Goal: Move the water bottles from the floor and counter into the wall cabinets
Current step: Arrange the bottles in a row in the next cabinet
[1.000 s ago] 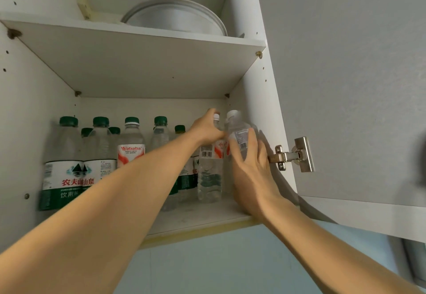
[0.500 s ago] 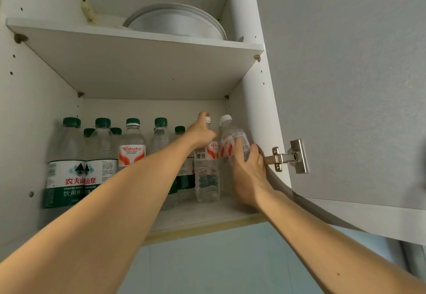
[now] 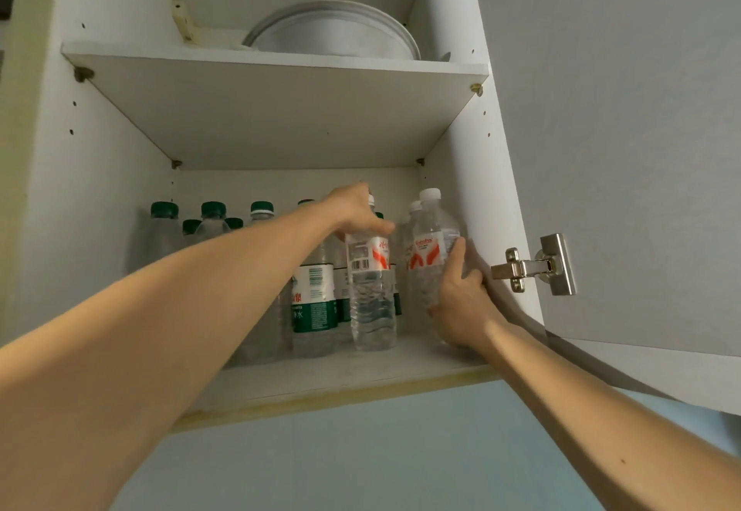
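Observation:
Both arms reach up into the open wall cabinet's lower shelf (image 3: 345, 374). My left hand (image 3: 355, 209) grips the neck of a clear white-capped bottle with a red label (image 3: 371, 294), which stands on the shelf. My right hand (image 3: 461, 298) holds the side of a second red-label bottle (image 3: 431, 238) by the cabinet's right wall; another white cap shows just behind it. Several green-capped bottles (image 3: 314, 302) stand in rows to the left and behind, partly hidden by my left forearm.
The upper shelf (image 3: 280, 109) carries a stack of white plates (image 3: 333, 33). The cabinet door (image 3: 625, 129) hangs open on the right, its metal hinge (image 3: 533, 266) close to my right hand. A pale blue wall lies below the cabinet.
The right-hand bottle has come upright from a tilt and now stands near the right wall. My right hand slid lower on it. My left hand stayed on the other bottle's neck.

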A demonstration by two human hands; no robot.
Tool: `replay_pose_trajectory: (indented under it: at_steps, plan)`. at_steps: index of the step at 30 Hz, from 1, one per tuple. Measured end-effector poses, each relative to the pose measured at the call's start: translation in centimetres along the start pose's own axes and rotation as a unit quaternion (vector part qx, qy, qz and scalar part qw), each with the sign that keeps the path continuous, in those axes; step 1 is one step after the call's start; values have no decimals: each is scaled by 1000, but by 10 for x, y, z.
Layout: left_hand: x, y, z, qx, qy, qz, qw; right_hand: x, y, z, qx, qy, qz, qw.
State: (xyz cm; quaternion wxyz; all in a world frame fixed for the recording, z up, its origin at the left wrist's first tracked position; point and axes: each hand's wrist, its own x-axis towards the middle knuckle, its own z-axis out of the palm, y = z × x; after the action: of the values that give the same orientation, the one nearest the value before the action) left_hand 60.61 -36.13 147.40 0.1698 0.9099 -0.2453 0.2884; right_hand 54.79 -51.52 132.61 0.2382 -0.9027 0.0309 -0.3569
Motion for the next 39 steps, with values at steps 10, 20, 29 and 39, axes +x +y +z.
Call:
replay_pose_trajectory:
  at_steps: [10,20,29,39]
  plan:
    - [5,-17,-2,181,-23,69,981,2,6,5,4,41,-17,999]
    - [7,-28,-1,297,7,29,955,0,4,2,31,21,-15,999]
    - [-3,-36,6,295,59,57,952,8,7,3,83,-3,19,996]
    - [-71,-18,29,-114,200,141,963,-10,-4,-25,208,-128,-19,970]
